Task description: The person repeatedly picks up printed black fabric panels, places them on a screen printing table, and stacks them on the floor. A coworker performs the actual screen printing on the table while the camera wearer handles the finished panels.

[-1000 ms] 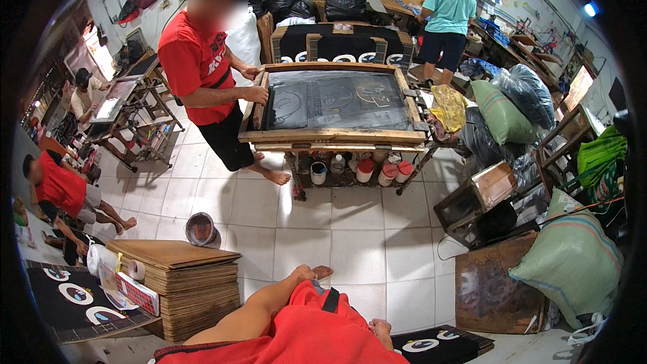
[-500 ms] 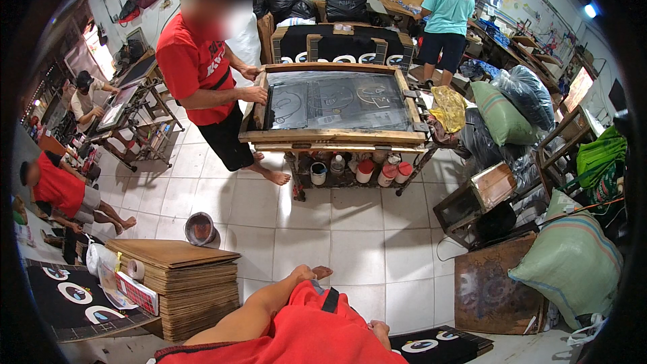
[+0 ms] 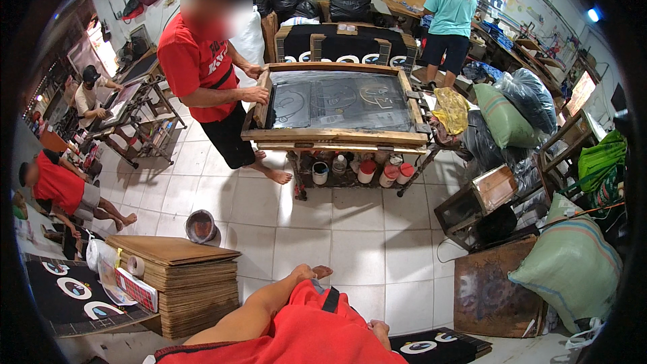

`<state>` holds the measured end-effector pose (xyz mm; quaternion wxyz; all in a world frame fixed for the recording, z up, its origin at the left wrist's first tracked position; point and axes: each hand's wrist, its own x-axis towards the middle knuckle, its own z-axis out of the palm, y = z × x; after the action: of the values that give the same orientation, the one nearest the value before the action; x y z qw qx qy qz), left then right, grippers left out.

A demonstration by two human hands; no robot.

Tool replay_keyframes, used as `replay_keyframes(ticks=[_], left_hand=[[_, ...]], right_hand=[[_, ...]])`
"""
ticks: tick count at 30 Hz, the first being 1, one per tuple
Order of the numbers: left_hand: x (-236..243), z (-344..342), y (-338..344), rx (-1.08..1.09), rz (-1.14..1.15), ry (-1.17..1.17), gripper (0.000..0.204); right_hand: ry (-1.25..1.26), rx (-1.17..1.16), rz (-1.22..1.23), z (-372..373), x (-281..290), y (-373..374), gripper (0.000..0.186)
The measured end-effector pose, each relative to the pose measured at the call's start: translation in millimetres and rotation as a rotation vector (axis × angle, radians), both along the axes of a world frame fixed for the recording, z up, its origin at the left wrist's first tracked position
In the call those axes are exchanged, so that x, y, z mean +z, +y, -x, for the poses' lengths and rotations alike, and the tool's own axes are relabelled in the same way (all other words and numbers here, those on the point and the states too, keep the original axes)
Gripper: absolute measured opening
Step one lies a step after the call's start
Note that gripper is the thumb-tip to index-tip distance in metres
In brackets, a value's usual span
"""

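Note:
My left hand is low in the view, close to the grey cloth over my leg and beside my bare foot; its fingers are mostly hidden. My right hand sits by the side of my red shirt, its fingers too small and turned away to read. Nothing is seen held in either. Just right of it lie black printed panels. Across the floor, a person in red has both hands on the left side of a wooden-framed printing screen on a table.
A tall stack of brown boards stands left of me, with a dark bucket behind it. At right are a stained board and a stuffed green sack. Paint tubs sit under the table. Other people work at left and at back.
The view has shifted very slightly. The person at the far left table has moved their arms across the work. My hands look unmoved, and the person at the screen keeps hold of its frame.

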<state>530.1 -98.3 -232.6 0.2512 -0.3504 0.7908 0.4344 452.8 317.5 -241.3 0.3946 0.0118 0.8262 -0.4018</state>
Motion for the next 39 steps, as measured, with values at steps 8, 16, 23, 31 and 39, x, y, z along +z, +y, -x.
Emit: replay_keyframes(ticks=[8, 16, 23, 31, 39], left_hand=[[2, 1, -3, -0.206, 0.040, 0.063, 0.042], [-6, -1, -2, -0.088, -0.018, 0.014, 0.041], [-1, 1, -1, 0.027, -0.035, -0.045, 0.040], [32, 5, 1, 0.084, -0.045, -0.104, 0.036], [6, -1, -2, 0.045, -0.018, -0.028, 0.037]], right_hand=[[-0.267, -0.515, 0.086, -1, 17, -12, 0.007], [-0.252, -0.492, 0.035, -1, 33, -18, 0.016], [-0.255, -0.494, 0.112, 1, 41, -21, 0.015], [-0.278, -0.601, 0.083, -1, 45, -26, 0.012], [-0.310, -0.618, 0.094, -2, 37, -23, 0.013]])
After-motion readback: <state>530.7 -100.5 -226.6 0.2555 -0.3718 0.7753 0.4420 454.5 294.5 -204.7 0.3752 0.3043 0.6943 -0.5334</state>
